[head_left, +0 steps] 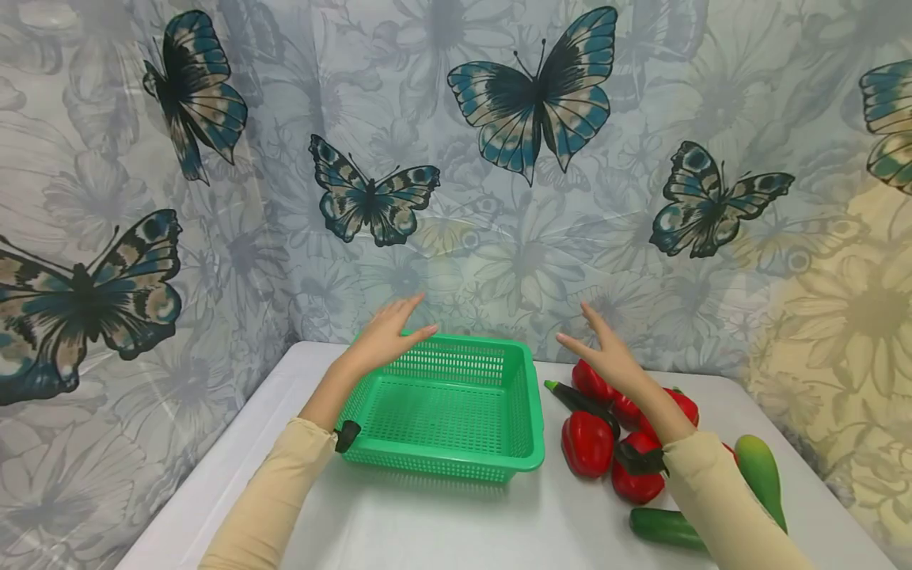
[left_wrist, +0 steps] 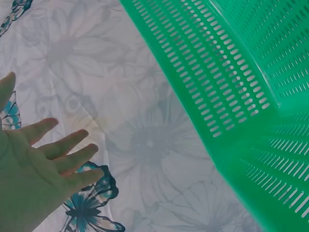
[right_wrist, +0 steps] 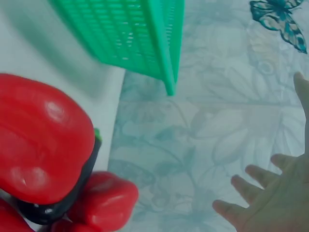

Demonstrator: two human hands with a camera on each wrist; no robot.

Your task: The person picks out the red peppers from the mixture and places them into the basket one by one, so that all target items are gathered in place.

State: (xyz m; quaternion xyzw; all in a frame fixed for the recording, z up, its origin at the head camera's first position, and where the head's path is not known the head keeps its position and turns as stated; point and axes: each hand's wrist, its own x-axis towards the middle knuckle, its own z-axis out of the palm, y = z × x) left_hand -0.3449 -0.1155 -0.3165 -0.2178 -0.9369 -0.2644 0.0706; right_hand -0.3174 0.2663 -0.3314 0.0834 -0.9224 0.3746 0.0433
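A green plastic basket (head_left: 529, 412) with slotted walls sits on the white table, nothing inside it. My left hand (head_left: 388, 336) is raised over its left back part, fingers straight and spread, holding nothing; the left wrist view shows the open palm (left_wrist: 43, 174) beside the basket wall (left_wrist: 207, 72). My right hand (head_left: 606, 348) is held up right of the basket, also with straight fingers and no object. Below the right arm lie several red bell peppers (head_left: 587, 445) and a dark eggplant (head_left: 575, 398) with a green tip. In the right wrist view a red pepper (right_wrist: 43, 137) looms close.
On the table's right side lie a dark green cucumber-like vegetable (head_left: 663, 528) and a long green, yellowish-topped vegetable (head_left: 761, 471), partly behind the right sleeve. A butterfly-printed cloth (head_left: 499, 237) hangs behind and beside the white table (head_left: 456, 526).
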